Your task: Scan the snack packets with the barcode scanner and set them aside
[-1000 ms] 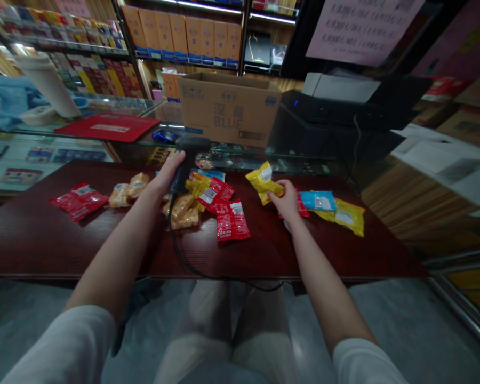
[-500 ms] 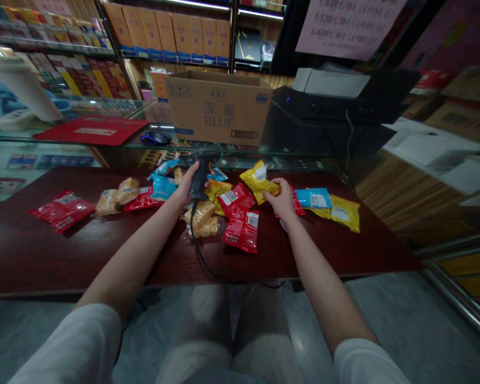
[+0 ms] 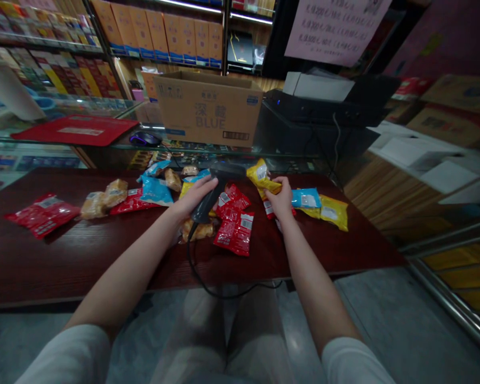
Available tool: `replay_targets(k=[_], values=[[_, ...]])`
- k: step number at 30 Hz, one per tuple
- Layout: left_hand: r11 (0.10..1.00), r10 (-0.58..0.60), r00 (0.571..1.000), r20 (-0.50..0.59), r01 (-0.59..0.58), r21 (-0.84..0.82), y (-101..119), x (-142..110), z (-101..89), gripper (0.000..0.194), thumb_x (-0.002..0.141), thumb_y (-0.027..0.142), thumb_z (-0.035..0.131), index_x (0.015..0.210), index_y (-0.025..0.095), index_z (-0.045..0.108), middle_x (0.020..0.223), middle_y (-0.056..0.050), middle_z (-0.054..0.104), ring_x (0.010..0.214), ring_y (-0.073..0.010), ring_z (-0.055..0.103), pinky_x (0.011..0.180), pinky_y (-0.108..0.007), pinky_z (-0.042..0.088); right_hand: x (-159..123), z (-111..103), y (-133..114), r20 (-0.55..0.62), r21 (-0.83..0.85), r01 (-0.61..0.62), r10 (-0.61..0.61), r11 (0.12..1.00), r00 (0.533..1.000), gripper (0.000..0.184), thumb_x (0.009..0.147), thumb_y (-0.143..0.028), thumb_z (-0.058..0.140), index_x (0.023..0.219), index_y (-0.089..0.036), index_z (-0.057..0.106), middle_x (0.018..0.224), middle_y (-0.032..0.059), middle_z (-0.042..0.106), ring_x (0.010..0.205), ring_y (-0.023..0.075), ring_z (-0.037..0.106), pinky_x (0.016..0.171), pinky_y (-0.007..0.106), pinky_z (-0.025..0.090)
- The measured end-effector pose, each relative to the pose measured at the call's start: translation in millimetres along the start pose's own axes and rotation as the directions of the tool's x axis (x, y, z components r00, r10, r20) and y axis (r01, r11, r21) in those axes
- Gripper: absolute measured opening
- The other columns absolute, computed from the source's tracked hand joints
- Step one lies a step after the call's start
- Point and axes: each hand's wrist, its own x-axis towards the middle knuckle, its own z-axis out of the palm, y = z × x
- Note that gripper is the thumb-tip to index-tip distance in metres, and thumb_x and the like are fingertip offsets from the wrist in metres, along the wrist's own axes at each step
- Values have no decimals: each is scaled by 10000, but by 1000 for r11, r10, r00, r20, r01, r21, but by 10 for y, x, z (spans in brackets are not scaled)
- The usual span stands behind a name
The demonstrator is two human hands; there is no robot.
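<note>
My left hand (image 3: pixel 196 197) is closed round the grip of a black barcode scanner (image 3: pixel 227 172), its head pointing right. A yellow snack packet (image 3: pixel 259 175) is held by my right hand (image 3: pixel 280 198), its white label facing the scanner's head. Below the scanner lie red packets (image 3: pixel 235 232) and a clear bag of pale snack pieces (image 3: pixel 200 230). To the right of my right hand rest a blue packet (image 3: pixel 306 198) and another yellow packet (image 3: pixel 334 212). The scanner's cable (image 3: pixel 192 266) hangs over the table's front edge.
The dark red table (image 3: pixel 124 261) also bears blue packets (image 3: pixel 157 190), clear snack bags (image 3: pixel 116 192) and a red packet (image 3: pixel 44 214) on the left. Behind stand a cardboard box (image 3: pixel 208 109), a mouse (image 3: pixel 144 139), a red mat (image 3: pixel 78 129) and a black printer (image 3: pixel 336 106).
The scanner has swung round to the right, so its head is now close to the yellow packet's label. My right hand still holds that packet. The view has shifted slightly.
</note>
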Motion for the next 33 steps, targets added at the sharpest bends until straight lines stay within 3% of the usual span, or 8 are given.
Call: replay_targets(k=[8,17,24,29,31,33], values=[[999,-41,998,-39,41,5,18,-83,51,686,686,701,746,1069,160,565,652,-3,640,426,-123,549,391,-231,391,-67,68,-73,10,11,50,-50,999,999,341,639,-258,655,929,-252,476,941,32,610,908,238,591,857,391,498],[1000,-28,999,-44,27,-4,-7,-59,37,559,749,650,721,1011,184,556,584,8,616,452,-143,575,424,-235,392,-12,-56,-90,18,-19,72,-72,997,997,392,664,-306,666,1008,-235,491,993,67,620,936,255,603,903,421,496],[998,58,998,-34,-59,-25,152,-129,-108,569,811,631,675,1151,177,640,626,-15,651,470,-159,602,441,-258,448,93,-435,153,-252,-264,-107,39,959,967,437,740,-392,671,1112,-230,509,963,101,622,940,335,588,931,563,420],[999,21,1000,11,-21,-30,168,-135,-232,561,848,580,655,1194,139,644,663,-45,679,451,-153,588,411,-250,425,69,-512,105,-353,-400,-116,-36,909,935,443,726,-295,667,1151,-219,566,1284,202,517,1234,438,452,1026,683,274],[1000,7,998,57,-6,-14,130,-117,-235,593,837,597,665,1214,140,630,690,-51,697,446,-143,583,398,-238,410,40,-439,-21,-273,-391,-3,-112,920,956,445,741,-261,654,1178,-211,584,1335,197,490,1292,424,419,1064,655,268],[1000,-8,998,69,8,0,79,-91,-223,616,822,604,682,1232,150,615,751,-59,723,436,-130,578,390,-232,405,-6,-323,-156,-54,-311,162,-188,937,981,357,788,-270,636,1140,-217,627,1260,161,567,1235,370,484,1069,587,324]])
